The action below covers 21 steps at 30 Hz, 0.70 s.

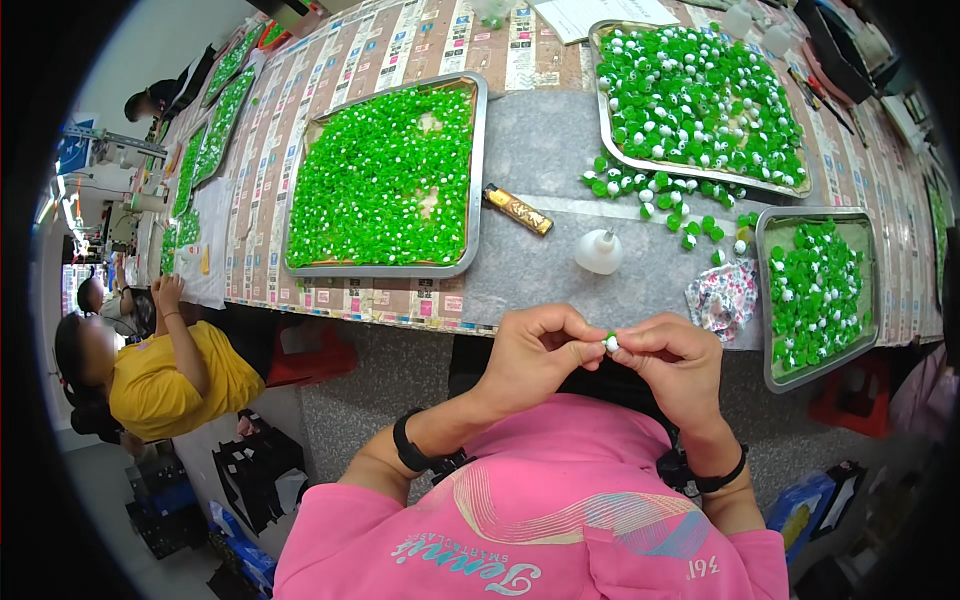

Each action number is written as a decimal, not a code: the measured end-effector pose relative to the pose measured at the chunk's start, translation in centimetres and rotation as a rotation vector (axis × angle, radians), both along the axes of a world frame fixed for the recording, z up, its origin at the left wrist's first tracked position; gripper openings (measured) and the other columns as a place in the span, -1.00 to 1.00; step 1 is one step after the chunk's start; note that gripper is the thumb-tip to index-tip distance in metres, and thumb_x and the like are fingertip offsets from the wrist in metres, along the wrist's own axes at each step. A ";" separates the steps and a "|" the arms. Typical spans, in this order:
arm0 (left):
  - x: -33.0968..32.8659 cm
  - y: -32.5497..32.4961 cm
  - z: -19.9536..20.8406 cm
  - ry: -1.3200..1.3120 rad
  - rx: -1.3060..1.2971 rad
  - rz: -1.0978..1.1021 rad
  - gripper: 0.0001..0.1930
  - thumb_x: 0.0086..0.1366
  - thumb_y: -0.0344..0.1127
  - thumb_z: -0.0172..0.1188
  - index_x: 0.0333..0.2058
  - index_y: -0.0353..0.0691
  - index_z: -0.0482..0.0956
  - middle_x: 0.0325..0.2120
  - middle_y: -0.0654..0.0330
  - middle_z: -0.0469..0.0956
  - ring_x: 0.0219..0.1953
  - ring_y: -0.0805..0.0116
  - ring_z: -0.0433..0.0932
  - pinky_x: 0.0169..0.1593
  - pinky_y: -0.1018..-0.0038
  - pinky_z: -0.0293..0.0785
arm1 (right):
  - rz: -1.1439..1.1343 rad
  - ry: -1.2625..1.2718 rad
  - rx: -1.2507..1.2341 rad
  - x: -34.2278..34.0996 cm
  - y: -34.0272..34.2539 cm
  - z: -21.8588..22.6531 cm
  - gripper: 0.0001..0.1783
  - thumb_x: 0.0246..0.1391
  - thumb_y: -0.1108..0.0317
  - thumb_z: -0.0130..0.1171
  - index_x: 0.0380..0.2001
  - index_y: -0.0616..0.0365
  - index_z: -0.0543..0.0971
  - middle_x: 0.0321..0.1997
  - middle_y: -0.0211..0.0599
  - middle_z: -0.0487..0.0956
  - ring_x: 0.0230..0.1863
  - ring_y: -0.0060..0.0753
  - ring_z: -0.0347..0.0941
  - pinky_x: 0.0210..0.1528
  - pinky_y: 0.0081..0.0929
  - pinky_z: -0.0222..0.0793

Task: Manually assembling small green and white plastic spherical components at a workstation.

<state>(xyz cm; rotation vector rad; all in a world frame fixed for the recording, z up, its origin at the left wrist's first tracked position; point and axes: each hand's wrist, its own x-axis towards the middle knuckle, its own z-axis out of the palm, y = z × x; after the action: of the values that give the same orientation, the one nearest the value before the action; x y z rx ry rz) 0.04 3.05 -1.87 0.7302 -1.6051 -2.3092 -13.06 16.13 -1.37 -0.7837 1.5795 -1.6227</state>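
Observation:
Just past the table's near edge, my left hand (535, 358) and my right hand (676, 362) meet fingertip to fingertip. Between them they pinch a small green-and-white piece (611, 343), partly covered by the fingers. Beyond the hands, a white squeeze bottle (599, 252) with a narrow tip stands upright on a grey cloth (550, 275). Right of the hands lies a crumpled flowered cloth (722, 300). Loose green-and-white pieces (690, 205) are scattered farther back, spilling from below a large metal tray (604, 115) heaped with similar ones.
Left on the table, a metal tray (480, 150) holds many small green parts. A smaller tray (873, 290) of green-and-white pieces sits at the right edge. A gold-and-black lighter-shaped object (518, 210) lies mid-table. At far left sits a person in yellow (180, 380).

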 end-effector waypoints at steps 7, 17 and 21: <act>-0.2 -0.2 0.3 0.029 0.118 -0.032 -0.92 0.16 -0.57 0.19 -0.34 -0.39 0.53 -0.40 0.12 0.56 -0.35 0.42 0.57 -0.22 0.55 0.54 | -0.003 -0.161 0.012 -0.6 0.1 0.7 -0.79 -0.09 0.60 0.28 -0.30 0.30 0.58 -0.31 -0.24 0.60 -0.26 -0.48 0.55 -0.17 -0.61 0.47; -0.7 -1.5 0.3 -0.018 0.353 -0.126 -0.90 0.21 -0.45 0.18 -0.31 -0.33 0.49 -0.35 0.17 0.53 -0.31 0.44 0.56 -0.18 0.54 0.54 | 0.044 -0.202 0.019 -1.2 0.4 0.3 -0.74 -0.06 0.59 0.26 -0.23 0.31 0.50 -0.25 -0.20 0.60 -0.20 -0.47 0.55 -0.12 -0.58 0.48; -0.7 -1.6 0.2 0.036 0.362 -0.129 -0.86 0.22 -0.44 0.17 -0.26 -0.32 0.50 -0.34 0.17 0.54 -0.32 0.46 0.55 -0.21 0.56 0.55 | 0.085 -0.267 0.033 -1.4 0.2 0.3 -0.72 -0.05 0.59 0.24 -0.22 0.29 0.47 -0.26 -0.21 0.60 -0.21 -0.49 0.55 -0.14 -0.61 0.47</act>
<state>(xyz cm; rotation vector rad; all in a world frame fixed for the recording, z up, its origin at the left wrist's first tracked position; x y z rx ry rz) -0.70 1.47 -1.69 0.6692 -1.2657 -2.7290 -14.43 16.29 -1.10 -0.5809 1.3619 -1.5650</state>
